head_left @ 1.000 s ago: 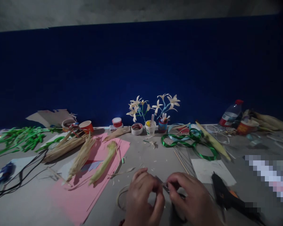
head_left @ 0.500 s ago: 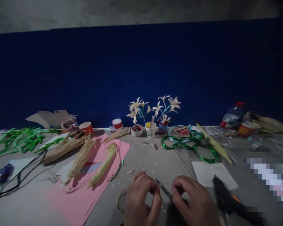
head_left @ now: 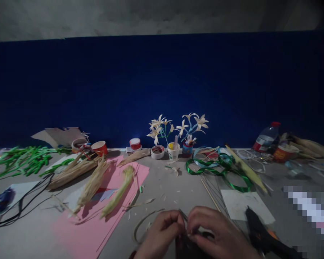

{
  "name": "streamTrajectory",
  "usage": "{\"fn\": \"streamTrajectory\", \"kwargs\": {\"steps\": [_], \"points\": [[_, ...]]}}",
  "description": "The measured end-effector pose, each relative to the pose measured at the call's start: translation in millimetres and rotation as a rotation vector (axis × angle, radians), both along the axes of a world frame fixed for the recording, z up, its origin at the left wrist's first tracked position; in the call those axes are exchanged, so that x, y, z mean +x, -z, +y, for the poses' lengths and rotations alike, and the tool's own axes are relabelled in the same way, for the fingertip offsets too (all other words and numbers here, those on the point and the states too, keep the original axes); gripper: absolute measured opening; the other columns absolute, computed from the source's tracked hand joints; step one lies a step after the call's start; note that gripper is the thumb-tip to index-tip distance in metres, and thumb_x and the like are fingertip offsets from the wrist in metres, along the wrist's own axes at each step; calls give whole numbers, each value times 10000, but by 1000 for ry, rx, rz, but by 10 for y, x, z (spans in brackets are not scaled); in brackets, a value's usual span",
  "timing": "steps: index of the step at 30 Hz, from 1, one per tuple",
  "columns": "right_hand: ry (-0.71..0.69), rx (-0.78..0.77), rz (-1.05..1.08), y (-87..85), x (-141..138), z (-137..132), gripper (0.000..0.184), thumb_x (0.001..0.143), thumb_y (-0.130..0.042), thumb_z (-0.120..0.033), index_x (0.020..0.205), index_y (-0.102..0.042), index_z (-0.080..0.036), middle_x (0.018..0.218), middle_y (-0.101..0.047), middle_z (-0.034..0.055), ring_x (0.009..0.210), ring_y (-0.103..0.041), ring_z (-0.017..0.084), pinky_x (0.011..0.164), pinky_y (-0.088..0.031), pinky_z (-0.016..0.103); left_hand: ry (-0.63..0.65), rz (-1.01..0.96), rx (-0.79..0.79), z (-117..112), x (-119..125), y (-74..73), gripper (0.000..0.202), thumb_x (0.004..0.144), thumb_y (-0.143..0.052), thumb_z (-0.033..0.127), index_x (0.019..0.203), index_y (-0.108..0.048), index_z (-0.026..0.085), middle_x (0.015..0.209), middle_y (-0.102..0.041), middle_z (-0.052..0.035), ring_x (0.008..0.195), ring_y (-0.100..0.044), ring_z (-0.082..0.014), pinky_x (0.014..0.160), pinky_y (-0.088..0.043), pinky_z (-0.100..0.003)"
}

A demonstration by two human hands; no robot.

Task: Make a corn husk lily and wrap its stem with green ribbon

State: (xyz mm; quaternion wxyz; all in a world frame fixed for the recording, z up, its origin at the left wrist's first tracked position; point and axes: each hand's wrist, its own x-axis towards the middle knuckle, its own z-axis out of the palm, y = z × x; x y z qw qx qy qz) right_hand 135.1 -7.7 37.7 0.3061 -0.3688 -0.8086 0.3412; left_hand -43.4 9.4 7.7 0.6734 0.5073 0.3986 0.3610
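The left hand (head_left: 164,230) and right hand (head_left: 216,230) were curled close together, presumably for fine control; whether anything was gripped could not be told. Scissors (head_left: 183,214) were laid between them on the table (head_left: 156,183), seemingly for ready reach.

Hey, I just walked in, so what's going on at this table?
A person works bare-handed at a table. The left hand and right hand are curled close together; whatever they may hold is hidden. What look like scissors show between them. Corn husks lie on and beside pink paper to the left, a black glue gun lies at the right, and white flowers stand at the back.
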Motion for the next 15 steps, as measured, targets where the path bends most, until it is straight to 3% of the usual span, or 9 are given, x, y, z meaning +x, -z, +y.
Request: {"fn": "streamTrajectory", "kwargs": {"steps": [3,6,8,11,15], "points": [[111,-231,122,119,-5,112,65,791,-613,-156,744,-628,-200,778,-642,-10,779,-615,160,735,-473,262,-37,-1,-28,41,-39,66,106,649,-502,194,550,-534,175,477,-480,36,493,-461,-130,539,-348,-246],[259,-450,167,277,-19,405,138,882,-529,-264,792,-579,-173,720,-620,-19,651,-601,134,617,-501,259,-129,-2,-9,106,-123,172,154,708,-515,258,574,-520,182,505,-493,30,522,-455,-133,559,-348,-250],[309,-507,132,392,-44,680,220,957,-437,-298,894,-586,-150,849,-659,22,685,-621,134,590,-516,267,-199,-1,28,150,-191,252,224,746,-541,338,585,-504,187,529,-494,32,546,-443,-130,571,-345,-246],[335,-583,8,548,-139,1100,233,928,-559,-312,1096,-597,-154,1047,-656,53,831,-659,179,702,-559,359,-287,-45,81,185,-283,359,295,774,-572,428,614,-505,190,558,-506,34,564,-449,-131,590,-354,-247],[364,-504,-110,634,-303,1496,294,915,-586,-287,1185,-565,-172,1181,-616,76,954,-643,218,788,-549,422,-344,-131,65,176,-349,446,292,774,-607,436,643,-521,190,553,-528,35,555,-469,-132,591,-360,-251]]}}
